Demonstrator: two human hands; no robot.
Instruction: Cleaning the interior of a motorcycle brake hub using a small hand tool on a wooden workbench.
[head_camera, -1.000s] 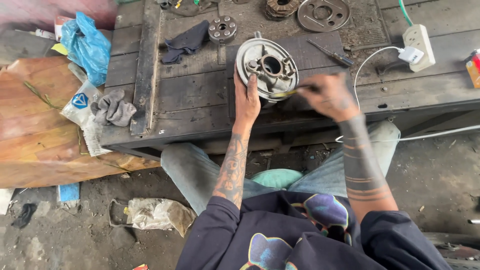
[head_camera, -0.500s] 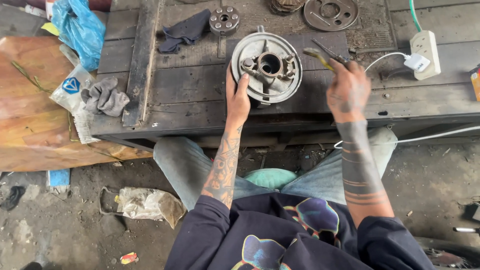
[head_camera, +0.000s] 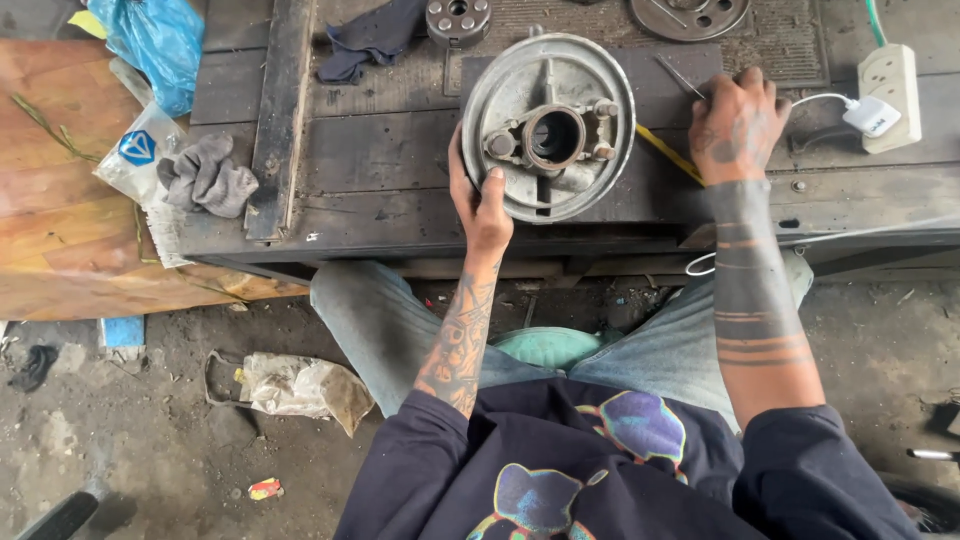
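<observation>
Round metal housing (head_camera: 548, 125) lies flat on tabletop (head_camera: 380, 160), my left hand (head_camera: 482, 205) clamped on its near rim. Right hand (head_camera: 738, 125) closes on yellow-handled tool (head_camera: 668, 152). Hub bolts look seated; tool not applied.

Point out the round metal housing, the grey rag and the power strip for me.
round metal housing (head_camera: 520, 190), head view, on its lower rim.
grey rag (head_camera: 205, 175), head view, on its bunched middle.
power strip (head_camera: 890, 85), head view, on its white casing.

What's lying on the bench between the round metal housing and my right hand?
In the head view, a yellow-handled tool lies slanted between the round metal housing and the right hand.
</observation>
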